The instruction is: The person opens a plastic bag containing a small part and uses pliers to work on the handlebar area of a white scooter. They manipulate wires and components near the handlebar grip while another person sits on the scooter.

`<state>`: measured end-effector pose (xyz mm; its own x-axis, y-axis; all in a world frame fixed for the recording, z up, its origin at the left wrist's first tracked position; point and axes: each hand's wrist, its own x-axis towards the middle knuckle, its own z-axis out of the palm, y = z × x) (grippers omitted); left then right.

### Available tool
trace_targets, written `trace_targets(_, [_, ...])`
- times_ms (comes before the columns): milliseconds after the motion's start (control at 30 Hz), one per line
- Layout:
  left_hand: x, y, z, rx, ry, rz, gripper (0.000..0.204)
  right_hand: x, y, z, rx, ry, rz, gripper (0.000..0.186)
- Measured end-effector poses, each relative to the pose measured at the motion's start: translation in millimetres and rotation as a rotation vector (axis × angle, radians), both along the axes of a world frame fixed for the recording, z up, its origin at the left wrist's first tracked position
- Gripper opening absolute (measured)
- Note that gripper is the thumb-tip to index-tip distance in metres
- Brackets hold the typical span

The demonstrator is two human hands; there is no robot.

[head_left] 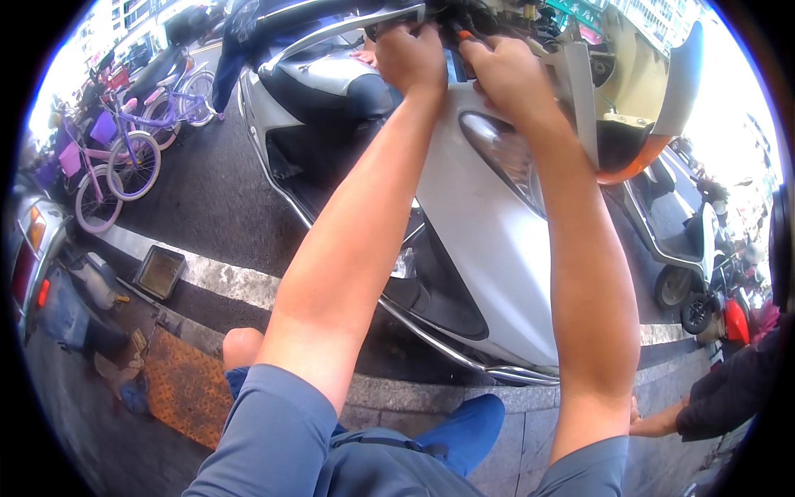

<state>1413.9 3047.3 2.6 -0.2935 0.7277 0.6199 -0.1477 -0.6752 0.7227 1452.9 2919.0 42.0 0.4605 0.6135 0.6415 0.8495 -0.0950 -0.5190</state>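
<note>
Both my arms reach forward over a silver-white motor scooter (497,265). My left hand (411,62) is closed, knuckles up, at the handlebar area near the top of the view; what its fingers hold is hidden. Close beside it, my right hand (512,81) is wrapped round a slim tool with an orange-and-black handle (465,36); its working end cannot be made out. Dark cables and exposed parts show around both hands. Below the right hand lies a clear headlight lens (501,153). Raised off at the upper right are pale body panels (629,83) with an orange lens (638,161).
Purple and pink bicycles (137,157) are parked at the left. A black tray (160,272) lies on the ground by a rusty metal plate (189,385). Another person's arm (662,421) comes in at the lower right. More scooters (687,240) stand at the right.
</note>
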Motion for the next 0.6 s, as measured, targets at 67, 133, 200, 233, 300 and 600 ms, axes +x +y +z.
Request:
trace_targets(67, [1,1,1,-0.015,0.01,-0.017,0.034,-2,0,0,0.004,-0.001,-0.002,0.047])
trace_targets(133, [2,3,1,0.0,0.018,-0.025,0.034,-4,0,-1,-0.012,-0.03,-0.02,0.048])
trace_targets(200, [2,6,1,-0.007,0.026,-0.053,0.036,-5,1,-1,0.001,-0.003,-0.004,0.05])
trace_targets(233, [2,8,0,0.017,0.03,-0.06,0.036,-5,2,-1,0.007,0.006,-0.005,0.051])
trace_targets(300, [0,10,-1,0.069,0.04,-0.075,0.036,-4,4,-1,0.027,-0.043,-0.038,0.049])
trace_targets(600, [-3,15,-2,0.099,0.081,-0.076,0.035,0,7,-3,0.041,-0.099,-0.051,0.052])
